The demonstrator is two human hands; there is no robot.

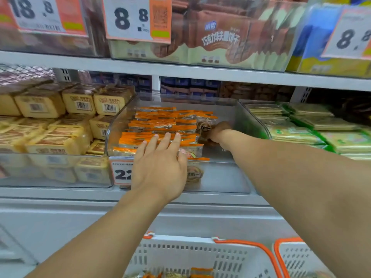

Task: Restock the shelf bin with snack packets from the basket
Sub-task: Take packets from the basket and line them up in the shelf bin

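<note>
Head view looks down over both my forearms into a clear plastic shelf bin on the middle shelf. My left hand reaches over the bin's near wall with its fingers straight and slightly spread, the fingertips resting on the near rows of orange-edged snack packets. My right hand is farther in, at the right end of the rows, with its fingers curled around a packet that has a round brown label; the fingertips themselves are hidden behind the hand. The packets lie in flat rows filling the left and middle of the bin, while its right side shows bare floor. One more packet rests against the inside of the near wall, seen through the plastic just right of my left hand.

A price tag with large black digits hangs on the bin's front, partly covered by my left hand. Near me, at the bottom, sits a white basket with orange handles, a few packets showing at its bottom edge, and a second white basket stands just to its right. Left of the bin are yellow packs in another clear bin; right of it, green packs. On the far upper shelf are brown boxes and more price cards.
</note>
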